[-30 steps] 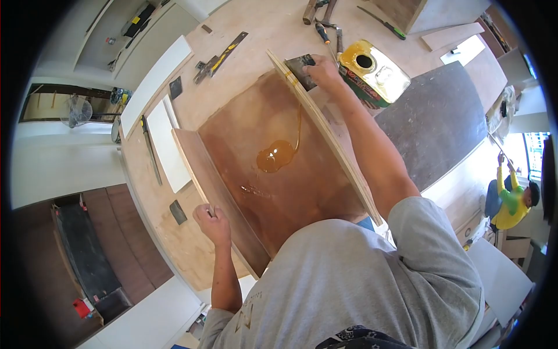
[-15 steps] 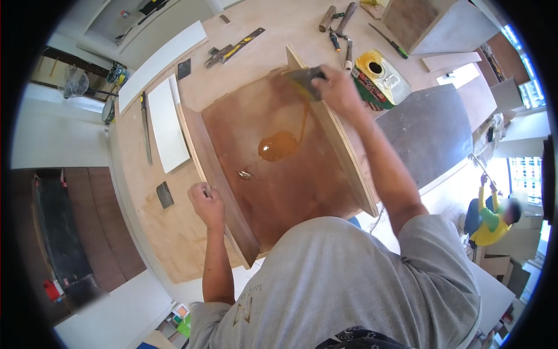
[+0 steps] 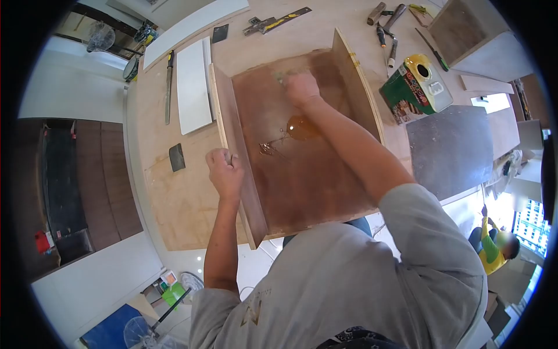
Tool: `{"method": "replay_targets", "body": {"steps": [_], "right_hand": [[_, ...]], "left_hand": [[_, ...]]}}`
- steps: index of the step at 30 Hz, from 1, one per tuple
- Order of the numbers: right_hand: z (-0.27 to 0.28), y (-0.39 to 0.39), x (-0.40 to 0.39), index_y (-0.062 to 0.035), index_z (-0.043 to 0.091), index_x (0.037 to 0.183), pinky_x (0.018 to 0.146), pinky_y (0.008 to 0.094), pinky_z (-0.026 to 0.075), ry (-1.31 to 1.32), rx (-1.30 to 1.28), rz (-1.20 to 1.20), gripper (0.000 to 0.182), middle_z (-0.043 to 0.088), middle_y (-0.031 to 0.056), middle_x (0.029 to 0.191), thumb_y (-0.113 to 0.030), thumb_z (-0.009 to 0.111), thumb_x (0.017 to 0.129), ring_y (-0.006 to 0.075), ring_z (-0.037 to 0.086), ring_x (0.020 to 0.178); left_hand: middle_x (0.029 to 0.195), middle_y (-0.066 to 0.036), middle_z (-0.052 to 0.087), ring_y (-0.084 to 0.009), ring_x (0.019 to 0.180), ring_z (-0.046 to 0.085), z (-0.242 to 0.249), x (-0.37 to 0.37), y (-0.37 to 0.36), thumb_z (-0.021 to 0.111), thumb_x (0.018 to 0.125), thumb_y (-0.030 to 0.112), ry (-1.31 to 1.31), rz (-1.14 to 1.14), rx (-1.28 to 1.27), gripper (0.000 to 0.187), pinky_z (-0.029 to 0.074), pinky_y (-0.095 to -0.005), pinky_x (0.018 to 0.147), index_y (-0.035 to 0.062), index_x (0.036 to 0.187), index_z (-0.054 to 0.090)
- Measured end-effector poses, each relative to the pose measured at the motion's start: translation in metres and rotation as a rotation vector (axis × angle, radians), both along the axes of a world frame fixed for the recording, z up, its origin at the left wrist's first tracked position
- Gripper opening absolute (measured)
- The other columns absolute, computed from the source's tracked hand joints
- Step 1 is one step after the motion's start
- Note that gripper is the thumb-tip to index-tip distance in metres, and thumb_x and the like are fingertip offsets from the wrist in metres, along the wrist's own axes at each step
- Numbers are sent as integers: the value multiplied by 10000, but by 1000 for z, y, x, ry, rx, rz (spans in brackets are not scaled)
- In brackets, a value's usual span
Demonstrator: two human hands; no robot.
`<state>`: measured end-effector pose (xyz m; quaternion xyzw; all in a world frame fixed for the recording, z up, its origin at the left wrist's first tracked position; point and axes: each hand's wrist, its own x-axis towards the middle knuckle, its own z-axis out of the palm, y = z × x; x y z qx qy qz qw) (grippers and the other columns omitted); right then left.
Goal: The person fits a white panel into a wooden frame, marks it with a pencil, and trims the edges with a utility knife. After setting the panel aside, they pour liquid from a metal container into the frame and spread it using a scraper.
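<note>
A big plywood workbench [image 3: 174, 198] fills the middle of the room. Left of it stands a dark brown cabinet [image 3: 75, 180] against a white wall [image 3: 64, 87]. Beyond its far left corner a fan [image 3: 100, 36] stands on the pale floor. Right of the bench, bright daylight comes through a window [image 3: 532, 224], near a person in yellow [image 3: 494, 244].

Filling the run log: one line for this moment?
left hand: grips side panel | right hand: on brown board | glue puddle: nearby

Likely carpentry workshop; plywood workbench [image 3: 174, 198]; chisels [image 3: 385, 26]
</note>
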<state>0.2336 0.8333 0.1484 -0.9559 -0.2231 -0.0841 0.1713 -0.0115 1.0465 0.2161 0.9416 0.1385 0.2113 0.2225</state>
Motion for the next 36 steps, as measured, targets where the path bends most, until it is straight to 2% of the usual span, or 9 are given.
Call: {"method": "replay_targets", "body": {"steps": [4, 10, 12, 14, 15, 17, 24, 30, 36], "right_hand": [[-25, 22, -58, -80, 767, 970, 851, 449, 593, 290, -215, 147, 183, 742, 154, 1030, -130, 621, 871, 343, 727, 970], [62, 35, -130, -122, 784, 1004, 847, 459, 583, 386, -164, 384, 229, 746, 162, 1049, -167, 607, 865, 347, 725, 972], [91, 12, -115, -66, 776, 930, 799, 409, 583, 132, 28, 261, 170, 752, 165, 865, -126, 632, 863, 283, 737, 816], [140, -29, -91, -50, 766, 988, 776, 339, 557, 408, 314, -27, 175, 761, 131, 879, -97, 650, 866, 179, 685, 777], [125, -48, -71, -15, 742, 1033, 765, 303, 527, -38, 790, 79, 201, 755, 87, 893, -80, 672, 856, 112, 617, 794], [137, -104, -41, -29, 720, 993, 816, 463, 563, 45, 862, -296, 302, 710, 256, 941, -270, 690, 813, 436, 694, 909], [110, -231, -40, 60, 671, 965, 859, 521, 513, 1, 450, -797, 270, 683, 323, 925, -129, 571, 800, 492, 664, 931], [16, -221, -32, 30, 634, 987, 859, 502, 505, 97, 812, -795, 229, 664, 329, 983, -136, 616, 831, 503, 641, 983], [-16, -201, 10, -42, 620, 933, 821, 538, 518, 153, 836, -836, 141, 672, 276, 919, -154, 599, 849, 479, 658, 917]], "left_hand": [[1093, -125, 583, -347, 962, 623, -8, -4, 0, 694, 834, 69, -31, 3, 37, 232, 531, -457, 804, 73, 1037, 581], [1097, -135, 588, -355, 1012, 616, -6, -3, 3, 691, 833, 70, -27, -24, 27, 233, 526, -459, 833, 63, 1040, 583], [1096, -138, 589, -358, 1024, 612, -7, -5, 3, 696, 833, 72, -24, -24, 5, 235, 523, -456, 842, 60, 1042, 588], [1095, -140, 591, -361, 1032, 610, -8, -4, 6, 697, 832, 71, -29, -18, -10, 236, 521, -452, 849, 55, 1043, 592], [1094, -141, 592, -362, 1034, 609, -10, -5, 6, 697, 832, 69, -31, -10, -18, 235, 520, -450, 852, 52, 1042, 594], [1094, -145, 594, -362, 1038, 608, -12, -4, 6, 694, 829, 63, -25, -3, -38, 235, 517, -446, 857, 47, 1042, 597], [1087, -168, 587, -365, 1024, 599, -11, -3, 3, 677, 822, 46, -20, -6, -34, 236, 502, -439, 874, 25, 1041, 593], [1085, -186, 558, -383, 1006, 574, -12, -3, 2, 674, 834, 50, 56, -13, 111, 247, 482, -437, 885, 7, 1054, 571], [1100, -195, 528, -389, 997, 554, -3, 2, -7, 676, 833, 57, 165, -4, 223, 287, 466, -452, 874, -2, 1076, 535]]}}
